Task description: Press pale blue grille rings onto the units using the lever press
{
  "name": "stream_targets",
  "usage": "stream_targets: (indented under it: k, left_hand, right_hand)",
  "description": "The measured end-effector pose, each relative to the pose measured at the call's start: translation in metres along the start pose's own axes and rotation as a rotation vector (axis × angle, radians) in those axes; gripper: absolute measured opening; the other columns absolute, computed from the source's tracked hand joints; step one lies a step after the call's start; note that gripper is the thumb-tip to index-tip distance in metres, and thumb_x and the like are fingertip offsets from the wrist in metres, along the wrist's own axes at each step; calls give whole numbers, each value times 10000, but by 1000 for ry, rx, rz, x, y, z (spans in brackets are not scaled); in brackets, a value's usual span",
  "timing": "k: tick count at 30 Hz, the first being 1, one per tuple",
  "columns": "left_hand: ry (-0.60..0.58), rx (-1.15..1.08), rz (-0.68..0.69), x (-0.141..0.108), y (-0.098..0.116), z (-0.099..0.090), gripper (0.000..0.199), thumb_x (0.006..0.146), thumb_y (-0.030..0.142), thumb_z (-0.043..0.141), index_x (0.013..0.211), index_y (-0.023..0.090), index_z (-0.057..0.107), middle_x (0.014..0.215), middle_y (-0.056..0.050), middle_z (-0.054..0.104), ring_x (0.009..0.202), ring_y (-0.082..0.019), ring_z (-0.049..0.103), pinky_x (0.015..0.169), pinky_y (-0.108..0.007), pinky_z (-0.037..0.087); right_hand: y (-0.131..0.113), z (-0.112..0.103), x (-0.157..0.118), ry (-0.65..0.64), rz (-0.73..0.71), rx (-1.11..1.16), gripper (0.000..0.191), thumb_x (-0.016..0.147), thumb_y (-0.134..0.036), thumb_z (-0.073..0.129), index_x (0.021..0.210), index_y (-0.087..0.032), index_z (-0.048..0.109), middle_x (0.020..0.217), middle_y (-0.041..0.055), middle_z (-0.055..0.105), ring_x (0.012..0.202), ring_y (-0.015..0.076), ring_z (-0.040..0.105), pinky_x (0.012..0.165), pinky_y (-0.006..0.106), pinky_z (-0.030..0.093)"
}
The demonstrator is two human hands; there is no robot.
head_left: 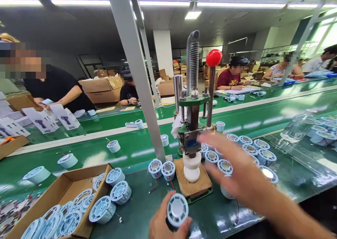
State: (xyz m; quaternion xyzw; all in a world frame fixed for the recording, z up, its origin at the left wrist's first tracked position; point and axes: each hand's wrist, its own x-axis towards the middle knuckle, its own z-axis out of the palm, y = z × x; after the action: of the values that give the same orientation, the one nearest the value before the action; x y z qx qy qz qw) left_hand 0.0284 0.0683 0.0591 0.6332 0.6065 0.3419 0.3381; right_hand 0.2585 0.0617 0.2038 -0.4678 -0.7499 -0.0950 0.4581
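The round fan part (pixel 177 209) sits at the bottom centre of the view, clamped in the left hand (pixel 164 225), flat slotted face up. It appears to be light, rigid moulded plastic; judged fragile at the thin ribs and at any trailing wires, so grip the outer rim, not the face. The right hand (pixel 238 175), at 3 o'clock from the part, is blurred, fingers spread and holding nothing. At 12 o'clock stands the hand press (pixel 193 126) on the green surface (pixel 137 211). At 9 o'clock, a cardboard box (pixel 56 191) holds more such parts.
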Motion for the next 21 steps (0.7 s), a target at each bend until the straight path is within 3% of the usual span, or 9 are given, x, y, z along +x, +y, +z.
stream_targets:
  k: [3, 5, 7, 9, 12, 17, 21]
  left_hand:
    - [-1, -91, 44, 38, 44, -3, 598, 591, 337, 735, 1167, 214, 633, 1108, -56, 731, 1025, -297, 664, 935, -397, 500]
    - [-16, -165, 88, 61, 62, 6, 573, 607, 325, 741, 1150, 178, 632, 1087, -81, 731, 993, -296, 668, 916, -410, 501]
    - [-31, -218, 137, 79, 71, 22, 567, 612, 307, 747, 1146, 157, 628, 1092, -96, 727, 992, -289, 666, 919, -408, 495]
    - [-68, -269, 180, 90, 73, 38, 547, 615, 290, 748, 1131, 149, 633, 1089, -99, 729, 987, -274, 667, 910, -388, 501]
    - [-124, -345, 226, 96, 71, 53, 534, 613, 281, 762, 1113, 139, 638, 1076, -100, 733, 988, -257, 668, 896, -359, 512]
    - [-165, -362, 223, 97, 65, 55, 557, 623, 283, 781, 1141, 140, 636, 1068, -101, 738, 1007, -263, 664, 906, -371, 510]
    - [-133, -310, 213, 93, 57, 57, 581, 661, 303, 758, 1198, 134, 612, 1116, -119, 721, 1044, -282, 652, 947, -405, 479]
  right_hand:
    - [17, -52, 111, 372, -67, -107, 396, 888, -181, 551, 1275, -96, 558, 1253, 86, 589, 1205, 171, 523, 1060, 340, 391]
    - [36, -57, 167, 421, -5, -58, 321, 935, -189, 465, 1188, -36, 589, 1100, 68, 639, 1038, 115, 583, 958, 272, 420]
    - [55, -46, 201, 405, 45, 44, 310, 965, -184, 380, 1015, -28, 643, 890, 30, 655, 845, 70, 602, 857, 230, 443]
    - [67, -33, 215, 415, 45, 126, 325, 955, -155, 367, 848, -62, 659, 763, 8, 633, 744, 59, 589, 794, 212, 454]
    - [73, -26, 215, 436, 29, 182, 292, 901, -123, 404, 740, -90, 645, 702, -7, 606, 685, 45, 566, 734, 185, 450]
    - [74, -30, 214, 293, 157, 389, 286, 885, -143, 367, 751, -71, 609, 585, -23, 525, 479, 15, 476, 551, 150, 392]
    - [73, -34, 225, 236, 229, 480, 247, 901, -142, 373, 829, -69, 597, 642, -14, 540, 480, 19, 482, 527, 151, 400]
